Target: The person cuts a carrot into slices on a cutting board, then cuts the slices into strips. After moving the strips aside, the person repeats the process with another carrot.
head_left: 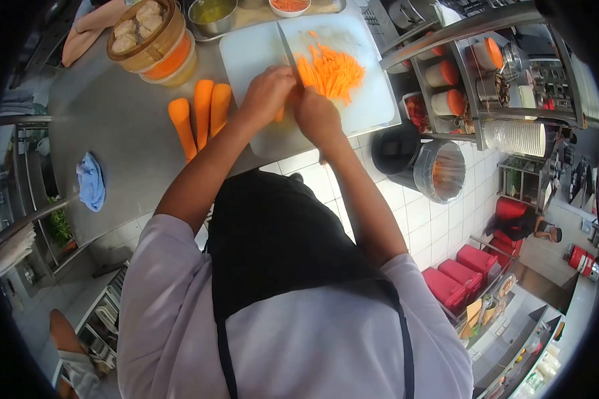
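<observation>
My right hand [318, 120] is closed round the handle of a knife [287, 50], whose long blade points away from me over the white cutting board [246, 50]. To its left, my left hand [270, 94] is closed with fingers curled close to the blade. Under it a bit of orange carrot [279, 114] shows; most of that piece is hidden. Right of the blade lies a heap of carrot strips [333, 72] on the board. Three peeled carrots [182, 121] lie on the steel counter left of my left forearm.
A bamboo steamer with dumplings [138, 36] sits on stacked containers at the far left. Behind the board are a metal bowl [213, 14] and a white bowl [290, 6] of carrot strips. A blue cloth [90, 181] lies left. A lined bin [440, 171] stands right.
</observation>
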A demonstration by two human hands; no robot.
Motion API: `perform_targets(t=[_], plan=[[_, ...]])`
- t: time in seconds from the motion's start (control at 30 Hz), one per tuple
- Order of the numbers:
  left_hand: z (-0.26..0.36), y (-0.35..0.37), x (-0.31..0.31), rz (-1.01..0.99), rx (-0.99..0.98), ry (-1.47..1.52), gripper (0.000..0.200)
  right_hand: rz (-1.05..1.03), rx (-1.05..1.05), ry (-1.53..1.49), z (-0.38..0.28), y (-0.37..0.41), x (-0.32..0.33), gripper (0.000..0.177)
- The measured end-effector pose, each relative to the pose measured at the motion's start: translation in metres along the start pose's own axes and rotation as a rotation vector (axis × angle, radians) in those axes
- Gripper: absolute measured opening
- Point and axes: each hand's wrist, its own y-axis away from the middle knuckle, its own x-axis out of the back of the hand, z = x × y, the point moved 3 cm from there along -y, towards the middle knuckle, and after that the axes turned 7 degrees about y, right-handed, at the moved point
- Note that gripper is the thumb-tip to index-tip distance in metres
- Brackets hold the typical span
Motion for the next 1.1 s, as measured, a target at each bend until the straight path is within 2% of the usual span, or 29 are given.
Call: perform_targets(t=[0.1,0.27,0.5,0.67,0.9,1.03,1.1], plan=[[-0.007,-0.003,-0.003,0.033,0.004,-0.019,0.008,-0.045,0.008,0.041,-0.002,0.006,0.022,0.023],[0.0,0.002,-0.002,0.041,0.028,-0.007,0.005,-0.028,-0.062,-0.015,-0.001,0.014,-0.007,0.026],[-0.01,0.002,-0.007,0.067,0.016,-0.02,0.004,-0.084,-0.023,0.06,-0.007,0.009,0.02,0.024],[-0.003,0.005,0.0,0.067,0.038,0.076,0.005,-0.065,-0.071,0.037,-0.011,0.004,-0.007,0.026],[-0.009,0.008,-0.004,0.085,0.02,0.042,0.006,-0.101,-0.029,0.085,-0.006,0.012,0.011,0.019],[-0.011,0.007,-0.005,0.108,0.026,0.022,0.005,-0.032,0.051,0.1,-0.02,-0.002,0.003,0.026],[-0.008,0.008,-0.003,0.034,0.047,0.05,0.005,-0.042,-0.007,0.063,-0.013,-0.002,0.002,0.024]])
